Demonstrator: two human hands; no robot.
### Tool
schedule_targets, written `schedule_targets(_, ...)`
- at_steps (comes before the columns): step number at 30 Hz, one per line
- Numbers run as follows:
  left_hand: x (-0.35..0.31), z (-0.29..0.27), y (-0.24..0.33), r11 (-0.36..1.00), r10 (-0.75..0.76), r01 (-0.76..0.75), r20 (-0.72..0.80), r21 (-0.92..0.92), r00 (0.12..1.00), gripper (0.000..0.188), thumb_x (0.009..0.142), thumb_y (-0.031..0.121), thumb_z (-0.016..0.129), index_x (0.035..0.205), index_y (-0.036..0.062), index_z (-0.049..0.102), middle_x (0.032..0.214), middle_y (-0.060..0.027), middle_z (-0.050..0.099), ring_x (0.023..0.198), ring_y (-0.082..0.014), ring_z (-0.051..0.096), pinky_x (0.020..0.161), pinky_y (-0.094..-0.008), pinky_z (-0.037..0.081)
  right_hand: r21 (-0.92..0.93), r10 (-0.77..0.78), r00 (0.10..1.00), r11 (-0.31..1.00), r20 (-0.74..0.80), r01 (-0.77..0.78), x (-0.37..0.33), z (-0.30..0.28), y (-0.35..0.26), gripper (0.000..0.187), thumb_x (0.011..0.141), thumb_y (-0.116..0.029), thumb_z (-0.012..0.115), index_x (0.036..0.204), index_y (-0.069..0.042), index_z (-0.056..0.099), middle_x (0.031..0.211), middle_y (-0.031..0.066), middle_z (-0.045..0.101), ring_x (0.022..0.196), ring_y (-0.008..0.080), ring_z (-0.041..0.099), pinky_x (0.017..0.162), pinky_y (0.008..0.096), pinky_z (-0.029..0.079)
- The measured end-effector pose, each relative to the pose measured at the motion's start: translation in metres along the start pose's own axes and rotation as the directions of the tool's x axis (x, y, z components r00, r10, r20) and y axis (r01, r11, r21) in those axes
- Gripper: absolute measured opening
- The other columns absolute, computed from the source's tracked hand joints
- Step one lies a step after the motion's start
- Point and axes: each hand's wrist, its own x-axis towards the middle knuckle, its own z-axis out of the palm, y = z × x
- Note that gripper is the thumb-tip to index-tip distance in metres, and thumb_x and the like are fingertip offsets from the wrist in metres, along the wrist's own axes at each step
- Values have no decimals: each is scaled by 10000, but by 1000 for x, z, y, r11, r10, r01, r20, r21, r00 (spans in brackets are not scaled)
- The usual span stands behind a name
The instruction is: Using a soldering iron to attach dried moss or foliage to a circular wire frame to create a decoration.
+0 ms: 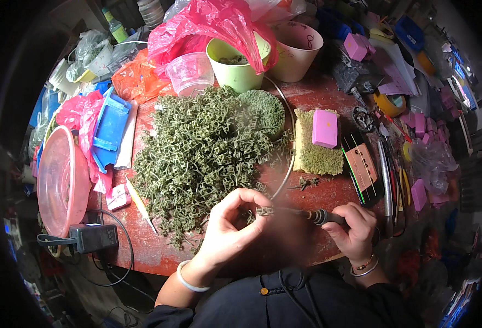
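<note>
Between the thumb and forefinger of my left hand (231, 225) is a small green square-framed piece (264, 211), held just off the near edge of a large heap. My right hand (356, 228) grips a pen-shaped handpiece (331, 217) with a dark grip and a ringed metal collar. Its thin front end points left at the piece; a blur over the picture there hides whether they touch. The heap of similar small green pieces (202, 147) covers the middle of the red table (276, 177). A few loose ones (305, 182) lie right of it.
A pink block (325, 128) rests on a yellow-green rough block (309, 164), beside a green round pad (263, 112). Buckets (234, 74) and pink plastic bags stand behind. Knife-like tool (141, 205), pink basin (60, 180) and black box (96, 238) sit left; hand tools (386, 180) right.
</note>
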Motion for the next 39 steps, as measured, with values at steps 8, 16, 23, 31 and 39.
schedule_targets(8,0,1,2,999,15,-15,-3,34,1000,224,813,-65,667,1019,1,607,1031,-58,589,957,-127,584,873,-263,472,36,46,999,998,15,-46,1,-4,-4,380,825,-413,761,773,-72,600,584,12,497,458,173,505,438,320,382)
schedule_targets(16,1,-1,1,990,55,-60,46,131,997,212,806,-63,658,1007,-6,619,1027,-71,593,979,-143,577,892,-276,457,4,-1,999,1000,47,1,1,1,-3,383,810,-405,776,766,-76,585,602,32,520,490,215,549,448,337,408)
schedule_targets(23,1,1,3,993,38,-42,38,110,999,209,803,-62,654,1003,-8,622,1022,-71,595,977,-147,577,895,-279,454,-22,-12,997,1000,75,13,1,1,-5,385,802,-399,783,779,-71,584,635,46,543,525,230,575,463,345,427)
schedule_targets(31,1,0,2,993,43,-49,63,108,997,202,806,-64,665,996,-7,626,1017,-69,593,963,-145,577,889,-281,449,-25,-12,996,1000,87,14,1,3,-5,380,804,-399,781,779,-76,582,640,42,544,525,227,574,464,344,427)
schedule_targets(39,2,0,4,990,37,-46,73,132,997,195,804,-55,653,992,-10,624,1014,-70,592,959,-143,576,879,-274,450,-9,-18,998,1000,67,19,0,3,-3,392,802,-412,780,772,-77,579,621,38,529,508,220,559,451,336,408)
